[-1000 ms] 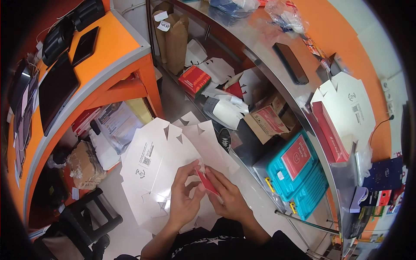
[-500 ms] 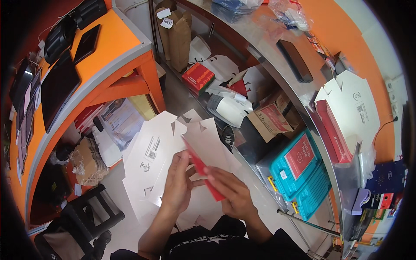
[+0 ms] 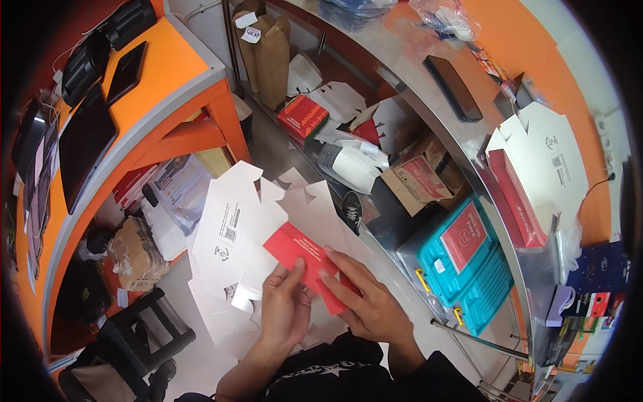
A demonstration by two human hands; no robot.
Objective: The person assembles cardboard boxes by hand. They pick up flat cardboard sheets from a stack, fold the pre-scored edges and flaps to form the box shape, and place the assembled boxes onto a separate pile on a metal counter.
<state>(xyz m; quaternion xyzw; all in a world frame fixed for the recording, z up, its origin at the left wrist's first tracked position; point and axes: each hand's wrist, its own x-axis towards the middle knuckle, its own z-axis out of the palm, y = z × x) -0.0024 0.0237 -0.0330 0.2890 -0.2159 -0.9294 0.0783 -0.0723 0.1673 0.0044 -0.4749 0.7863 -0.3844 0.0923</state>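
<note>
In front of me lies a flat white cardboard box blank (image 3: 258,218) with notched edges and small dark printing; another white cardboard sheet shows beneath it. A red cardboard panel (image 3: 289,246) stands over it, its printed face turned up. Whether the panel joins the blank is hidden by my hands. My left hand (image 3: 287,305) pinches the panel's lower edge between thumb and fingers. On the panel's right part, my right hand (image 3: 367,295) grips it with thumb and fingers, and a second red piece or fold shows under those fingers.
A steel counter (image 3: 408,60) curves along the right, carrying a black phone (image 3: 453,88) and a partly folded red-and-white box (image 3: 516,199). Below it stand a turquoise plastic container (image 3: 489,288) and a brown carton (image 3: 416,186). An orange desk (image 3: 175,57) curves along the left.
The red panel has turned from nearly edge-on to showing its printed face. My left hand has shifted lower and to the right, with its thumb on the panel.
</note>
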